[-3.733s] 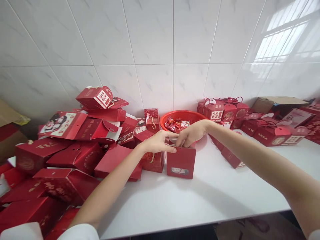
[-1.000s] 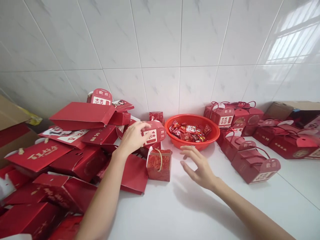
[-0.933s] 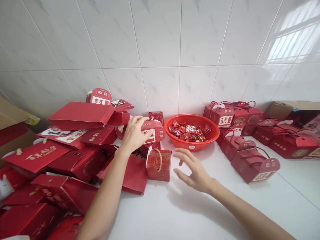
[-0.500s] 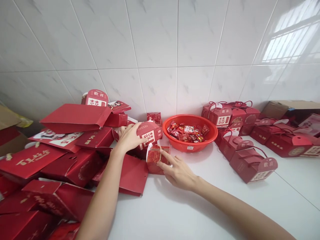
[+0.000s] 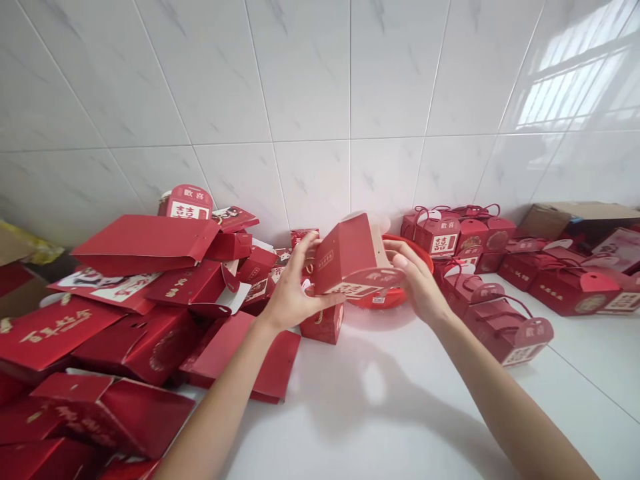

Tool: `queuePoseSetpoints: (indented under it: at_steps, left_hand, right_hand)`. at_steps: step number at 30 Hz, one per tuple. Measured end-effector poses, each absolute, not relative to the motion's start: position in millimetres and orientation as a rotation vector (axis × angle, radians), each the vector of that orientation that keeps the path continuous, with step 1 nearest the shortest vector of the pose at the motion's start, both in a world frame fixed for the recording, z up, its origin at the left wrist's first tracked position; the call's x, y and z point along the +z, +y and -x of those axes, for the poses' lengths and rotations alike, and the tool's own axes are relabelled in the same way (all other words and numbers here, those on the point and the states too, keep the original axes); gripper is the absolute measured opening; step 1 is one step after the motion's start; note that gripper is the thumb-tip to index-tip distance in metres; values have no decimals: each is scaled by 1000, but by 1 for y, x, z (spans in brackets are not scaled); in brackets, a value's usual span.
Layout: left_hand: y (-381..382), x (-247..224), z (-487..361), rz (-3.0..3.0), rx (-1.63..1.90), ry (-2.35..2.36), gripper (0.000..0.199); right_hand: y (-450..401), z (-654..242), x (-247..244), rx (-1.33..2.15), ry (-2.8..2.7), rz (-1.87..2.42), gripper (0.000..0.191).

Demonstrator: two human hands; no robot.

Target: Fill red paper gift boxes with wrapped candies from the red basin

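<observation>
Above the white table I hold a red paper gift box [image 5: 345,253], tilted on its side, its rounded flap with white characters toward me. My left hand [image 5: 295,287] grips the bottom end, thumb underneath and fingers behind. At the other end, my right hand [image 5: 413,270] pinches the edge by the flap. Behind and below the held box stands a small red box with gold print [image 5: 325,323]. The red plastic basket [image 5: 425,257] is mostly hidden by the held box and my right hand.
A heap of red boxes [image 5: 135,340] covers the left side. Several boxes with rope handles [image 5: 507,327] stand to the right. An open cardboard carton [image 5: 575,211] is at the far right. A tiled wall [image 5: 310,87] rises behind the table.
The gift box has been lifted from beside the heap and moved right, in front of the basket. My right hand has left the small gold-printed box and taken the gift box's other end.
</observation>
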State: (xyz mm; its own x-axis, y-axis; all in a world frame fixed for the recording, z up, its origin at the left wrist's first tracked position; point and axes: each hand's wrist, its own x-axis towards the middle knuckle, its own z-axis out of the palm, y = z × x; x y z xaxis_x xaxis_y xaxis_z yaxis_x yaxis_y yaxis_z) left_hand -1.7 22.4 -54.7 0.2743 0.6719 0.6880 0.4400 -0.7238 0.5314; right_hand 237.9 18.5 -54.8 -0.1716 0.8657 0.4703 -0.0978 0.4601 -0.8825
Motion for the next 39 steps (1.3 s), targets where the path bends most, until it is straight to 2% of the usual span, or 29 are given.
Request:
queuePoseSetpoints:
  at_steps: [6, 8, 10, 11, 13, 16, 19, 22, 24, 27, 28, 31, 35, 39]
  left_hand:
    - [5, -65, -29, -2421, 1168, 1013, 99]
    - [-3, -62, -33, -2436, 1002, 1033, 109]
    - [-11, -57, -33, -2414, 796, 1012, 121]
    - [-15, -55, -34, -2386, 717, 996, 121]
    - [-24, -53, -35, -2302, 675, 1007, 105]
    - [-33, -59, -44, -2181, 792, 1153, 82]
    - [-37, -70, -54, -2178, 835, 1242, 83]
    - [-35, -74, -58, -2259, 828, 1139, 80]
    - [-31, -72, -55, -2302, 790, 1055, 62]
    - [-20, -66, -47, -2310, 674, 982, 23]
    - [-15, -64, -44, -2299, 627, 973, 20]
    - [-1, -63, -33, -2274, 501, 982, 28]
    - [10, -69, -21, -2294, 362, 1011, 51]
    - [9, -74, -19, -2298, 332, 1010, 60]
  right_hand:
    - [-28, -260, -22, 380, -1820, 1088, 88]
    - [-37, -262, -19, 266, -1917, 1195, 82]
    - [-43, -264, -18, 237, -2023, 1282, 62]
    - [-45, -264, -19, 243, -2071, 1313, 51]
    - [-46, -264, -21, 273, -2142, 1360, 40]
    - [-45, -260, -30, 336, -2211, 1387, 38]
    - [-40, -254, -40, 398, -2311, 1379, 37]
    - [-27, -251, -45, 520, -2400, 1388, 43]
    - [-14, -254, -46, 653, -2429, 1334, 47]
    - [11, -263, -51, 824, -2490, 1241, 47]
    - [20, -267, -54, 862, -2509, 1232, 47]
    - [39, -278, -64, 996, -2525, 1179, 45]
    - [51, -289, -70, 1172, -2456, 1053, 39]
    - [66, -293, -65, 1076, -2190, 1018, 35]
